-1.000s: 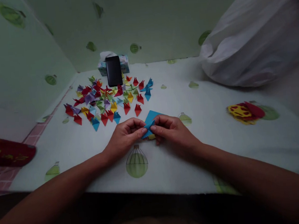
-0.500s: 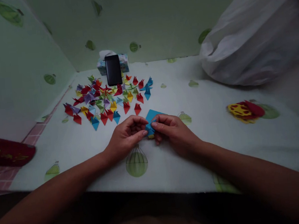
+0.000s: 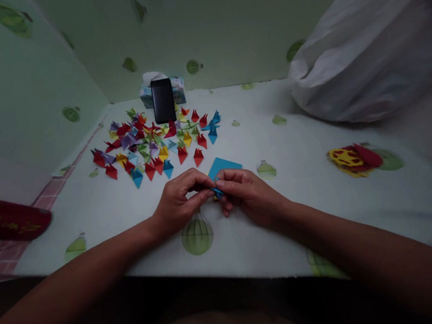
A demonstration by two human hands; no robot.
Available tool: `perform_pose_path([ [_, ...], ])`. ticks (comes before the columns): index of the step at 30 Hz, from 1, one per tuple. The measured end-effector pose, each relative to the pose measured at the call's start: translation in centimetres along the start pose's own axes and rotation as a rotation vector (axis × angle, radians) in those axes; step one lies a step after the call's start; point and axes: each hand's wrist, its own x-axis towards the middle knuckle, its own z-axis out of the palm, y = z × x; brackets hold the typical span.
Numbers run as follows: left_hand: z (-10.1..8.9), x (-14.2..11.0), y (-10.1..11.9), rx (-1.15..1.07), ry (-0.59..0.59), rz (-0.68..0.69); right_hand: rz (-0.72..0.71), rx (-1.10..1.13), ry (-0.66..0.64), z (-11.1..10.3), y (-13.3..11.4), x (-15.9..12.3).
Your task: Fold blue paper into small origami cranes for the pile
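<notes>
1. Head view, centre: the left hand (image 3: pixel 179 198) and the right hand (image 3: pixel 253 194) meet, thumb and forefinger of each pinched on a small folded piece of blue paper (image 3: pixel 218 193), probably so that each side is gripped firmly near its creases.
2. Just beyond the fingers, a flat blue paper sheet (image 3: pixel 224 166) lies on the white patterned tablecloth (image 3: pixel 301 215), seemingly kept within easy reach.
3. Further off, to the left, multicoloured folded paper figures (image 3: pixel 158 164) lie spread out, apart from the hands, apparently leaving working room.
4. Behind these, a black rectangular phone (image 3: pixel 163 101) leans upright against a blue patterned tissue box (image 3: pixel 179 90), which evidently props it.
</notes>
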Motion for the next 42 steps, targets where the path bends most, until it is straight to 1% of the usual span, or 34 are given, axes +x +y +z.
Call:
perform_pose_path([
  [3,0.1,0.0,-0.1,-0.043,0.031,-0.061,-0.025,0.005,0.024,0.0,-0.1,-0.1],
  [6,0.2,0.0,-0.1,-0.126,0.096,-0.122,-0.060,0.009,0.049,0.0,-0.2,-0.1],
  [9,0.2,0.0,-0.2,-0.231,0.134,-0.195,-0.104,-0.042,0.052,0.0,-0.1,-0.1],
  [14,0.2,0.1,-0.6,-0.433,0.075,-0.364,-0.169,-0.199,0.063,0.0,-0.2,0.1],
  [18,0.4,0.0,-0.9,-0.545,0.056,-0.408,-0.209,-0.350,0.106,0.1,-0.6,-0.2],
  [21,0.6,0.0,-0.8,-0.575,0.060,-0.380,-0.285,-0.490,0.135,0.2,-0.6,-0.4],
  [24,0.7,-0.1,-0.4,-0.541,0.048,-0.325,-0.437,-0.691,0.202,0.2,-0.5,-0.5],
  [26,0.8,-0.2,-0.1,-0.486,0.035,-0.290,-0.541,-0.823,0.233,0.3,-0.4,-0.6],
  [28,0.9,-0.3,0.2,-0.405,0.030,-0.255,-0.630,-0.926,0.232,0.5,-0.3,-0.7],
  [30,1.0,-0.5,0.3,-0.323,0.039,-0.218,-0.675,-0.995,0.223,0.7,-0.3,-0.9],
  [32,1.0,-0.6,0.3,-0.272,0.044,-0.186,-0.682,-1.028,0.229,0.9,-0.3,-1.0],
  [35,0.9,-0.7,0.3,-0.251,0.045,-0.162,-0.669,-1.017,0.245,0.9,-0.3,-1.0],
  [38,0.7,-0.7,0.3,-0.265,0.058,-0.152,-0.641,-0.964,0.251,0.8,-0.4,-1.0],
  [42,0.6,-0.6,0.3,-0.243,0.108,-0.131,-0.549,-0.840,0.227,0.7,-0.6,-0.9],
])
